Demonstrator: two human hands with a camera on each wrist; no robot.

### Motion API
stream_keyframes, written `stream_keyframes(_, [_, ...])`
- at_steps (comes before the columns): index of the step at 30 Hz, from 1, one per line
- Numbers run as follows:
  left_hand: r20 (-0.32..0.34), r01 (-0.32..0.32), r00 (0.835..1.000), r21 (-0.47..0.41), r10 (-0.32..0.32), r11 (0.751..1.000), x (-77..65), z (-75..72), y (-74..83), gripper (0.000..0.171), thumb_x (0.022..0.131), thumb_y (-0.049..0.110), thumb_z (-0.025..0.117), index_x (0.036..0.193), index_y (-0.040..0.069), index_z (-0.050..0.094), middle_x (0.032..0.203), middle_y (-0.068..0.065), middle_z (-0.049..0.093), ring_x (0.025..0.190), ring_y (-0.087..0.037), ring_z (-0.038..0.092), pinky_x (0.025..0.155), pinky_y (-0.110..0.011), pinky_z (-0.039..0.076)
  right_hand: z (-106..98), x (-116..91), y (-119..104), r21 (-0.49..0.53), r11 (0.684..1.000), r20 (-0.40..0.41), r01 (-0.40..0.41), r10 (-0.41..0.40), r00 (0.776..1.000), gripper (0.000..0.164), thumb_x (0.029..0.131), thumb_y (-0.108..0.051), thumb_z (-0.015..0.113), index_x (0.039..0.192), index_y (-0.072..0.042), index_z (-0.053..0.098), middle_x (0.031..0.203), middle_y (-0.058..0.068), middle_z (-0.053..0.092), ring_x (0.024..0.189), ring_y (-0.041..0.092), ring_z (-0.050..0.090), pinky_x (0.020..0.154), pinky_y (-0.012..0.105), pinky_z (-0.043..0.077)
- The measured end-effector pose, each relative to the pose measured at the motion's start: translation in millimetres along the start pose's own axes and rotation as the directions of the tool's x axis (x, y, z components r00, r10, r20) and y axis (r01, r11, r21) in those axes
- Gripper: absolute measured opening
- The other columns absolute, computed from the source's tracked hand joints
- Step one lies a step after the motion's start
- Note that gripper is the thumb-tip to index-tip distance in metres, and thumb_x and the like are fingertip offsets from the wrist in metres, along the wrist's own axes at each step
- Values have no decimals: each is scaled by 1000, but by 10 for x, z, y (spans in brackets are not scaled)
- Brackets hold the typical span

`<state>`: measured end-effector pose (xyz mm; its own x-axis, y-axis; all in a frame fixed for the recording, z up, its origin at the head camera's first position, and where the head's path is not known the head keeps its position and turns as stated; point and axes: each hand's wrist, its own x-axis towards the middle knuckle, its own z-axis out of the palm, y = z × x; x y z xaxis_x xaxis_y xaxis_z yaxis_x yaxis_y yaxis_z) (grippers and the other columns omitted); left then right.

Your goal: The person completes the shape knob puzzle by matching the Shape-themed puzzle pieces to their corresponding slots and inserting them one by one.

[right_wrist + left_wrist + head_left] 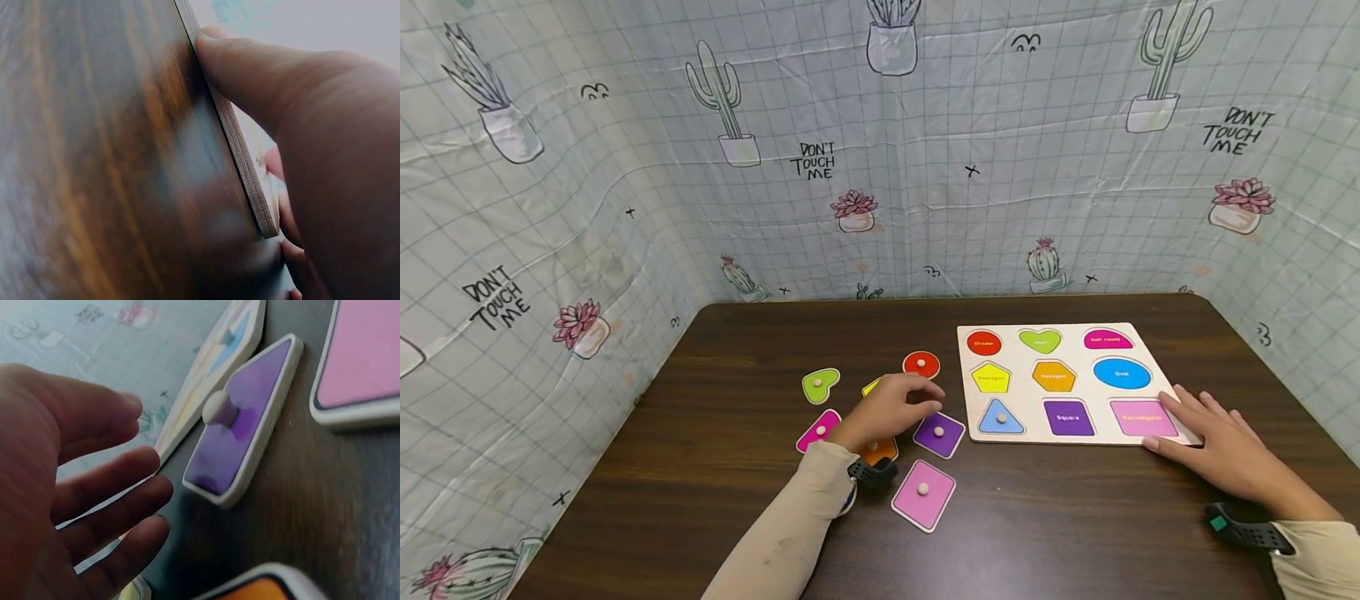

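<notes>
My left hand (891,408) hovers over the loose knobbed puzzle pieces with loosely bent fingers and holds nothing. Closest to its fingertips is the purple square piece (938,433), whose round knob (219,408) faces the hand in the left wrist view. Partly hidden beneath the hand and wrist are a yellow piece (869,387) and an orange piece (882,451). On the right, my right hand (1225,450) rests on the near right corner of the wooden shape board (1033,423), its thumb (244,65) along the near edge. A blue triangle piece (1001,419) sits in the board.
A red circle piece (921,364) lies left of the board. Further left are a green heart (820,385) and a magenta piece (817,430). Nearer the front is a pink rectangle piece (924,500). A printed cloth (925,208) hangs behind the dark table (700,467).
</notes>
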<state>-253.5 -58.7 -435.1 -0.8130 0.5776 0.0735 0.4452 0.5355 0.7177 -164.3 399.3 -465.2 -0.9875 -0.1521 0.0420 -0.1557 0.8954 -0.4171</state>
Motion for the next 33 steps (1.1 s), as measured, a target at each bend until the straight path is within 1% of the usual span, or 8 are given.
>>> stream_keyframes(5, [38, 1, 999, -20, 0, 1000, -37, -23, -43, 25, 96, 26, 69, 118, 14, 73, 105, 10, 68, 97, -7, 61, 86, -24, 51, -6, 5, 0, 4, 1000, -2, 1, -1, 1000, 86, 94, -47, 65, 152, 7, 30, 154, 38, 19, 140, 63, 4, 107, 75, -7])
stream_keyframes(9, [68, -19, 997, -29, 21, 999, -73, -35, -77, 26, 95, 25, 70, 118, 13, 73, 106, 9, 68, 97, -7, 61, 86, -24, 51, -7, 4, 0, 5, 1000, 0, 0, 0, 1000, 86, 94, -47, 65, 152, 7, 31, 154, 38, 20, 141, 63, 4, 107, 75, -7])
stream_keyframes(12, [94, -45, 994, -25, 47, 999, -99, -38, -93, 27, 94, 25, 72, 119, 14, 72, 111, 8, 67, 102, -8, 60, 89, -24, 51, -9, 5, 1, 3, 1000, -1, 0, 0, 1000, 86, 94, -48, 65, 152, 6, 31, 154, 38, 20, 141, 63, 4, 107, 75, -6])
stream_keyframes(16, [119, -70, 990, -6, 70, 998, -118, -27, -101, 30, 93, 28, 73, 120, 17, 72, 123, 8, 65, 115, -9, 57, 96, -25, 48, -13, 7, 8, 0, 1000, 0, -3, 3, 1000, 86, 94, -48, 65, 152, 7, 30, 154, 38, 20, 141, 62, 4, 107, 75, -7])
stream_keyframes(20, [134, -71, 989, 6, 69, 997, -132, -19, -76, 31, 92, 28, 73, 121, 17, 72, 130, 6, 63, 123, -11, 55, 99, -26, 46, -9, 5, 15, 1, 1000, 2, -4, 4, 1000, 86, 94, -48, 65, 152, 7, 30, 154, 39, 20, 141, 63, 4, 107, 75, -7])
stream_keyframes(28, [142, -70, 988, 14, 68, 997, -135, -3, -64, 29, 91, 28, 74, 119, 20, 73, 128, 9, 62, 121, -10, 55, 99, -27, 46, 6, 1, 20, 5, 1000, -6, 4, -4, 1000, 85, 94, -47, 65, 152, 6, 31, 154, 38, 21, 141, 63, 5, 107, 75, -7])
stream_keyframes(33, [148, -77, 986, 27, 73, 997, -144, 4, -46, 29, 91, 28, 74, 119, 19, 73, 125, 8, 63, 119, -10, 55, 99, -27, 46, 7, -7, 16, 6, 1000, -6, 4, -4, 1000, 85, 94, -47, 65, 152, 6, 32, 154, 38, 20, 140, 63, 5, 108, 74, -7])
